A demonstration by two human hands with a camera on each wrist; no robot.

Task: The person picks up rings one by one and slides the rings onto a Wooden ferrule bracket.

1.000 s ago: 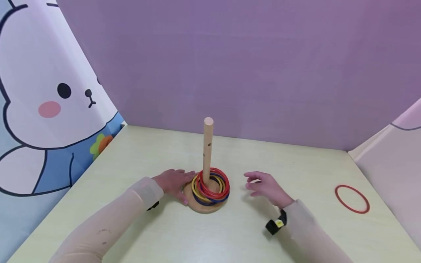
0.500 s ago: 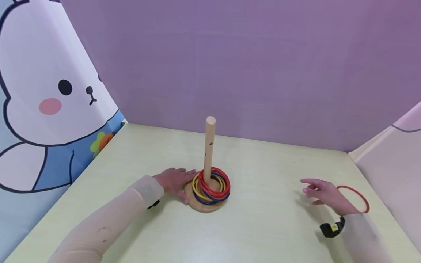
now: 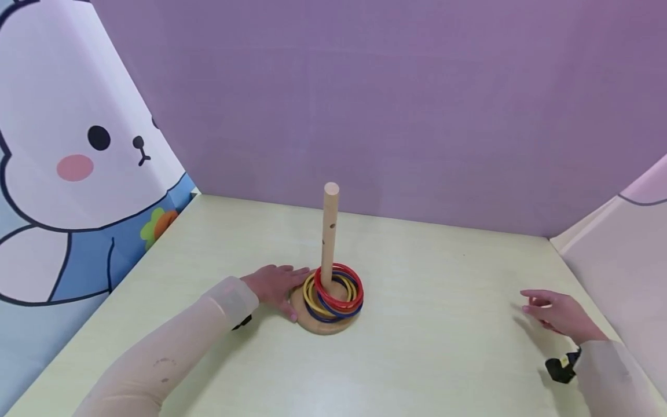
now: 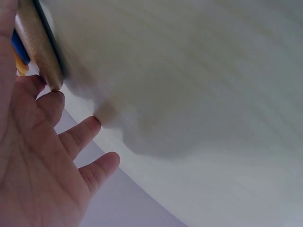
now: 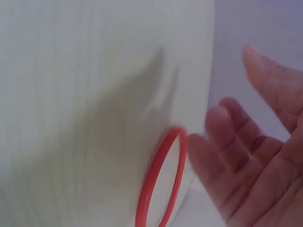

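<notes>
A wooden ring-toss stand has a round base (image 3: 324, 329) and an upright peg (image 3: 329, 237), in the middle of the head view. Several red, yellow and blue rings (image 3: 357, 282) lie piled around the peg's foot. My left hand (image 3: 273, 289) rests at the base's left side with fingers spread; in the left wrist view its fingertips meet the base's rim (image 4: 40, 47). Far to the right, my right hand (image 3: 560, 313) hovers with loosely bent fingers and nothing in them. Beneath it a single red ring (image 5: 154, 171) lies on the table; the hand hides it in the head view.
The pale wood-grain table (image 3: 417, 370) spreads between the two hands. Behind it rises a purple backdrop (image 3: 391, 116). A cartoon-printed cloth (image 3: 62, 208) borders the left side, and a pale cloth (image 3: 620, 249) the right.
My right hand has swept rightward from beside the stand to over the lone red ring, covering it in the head view. The left hand stays at the base.
</notes>
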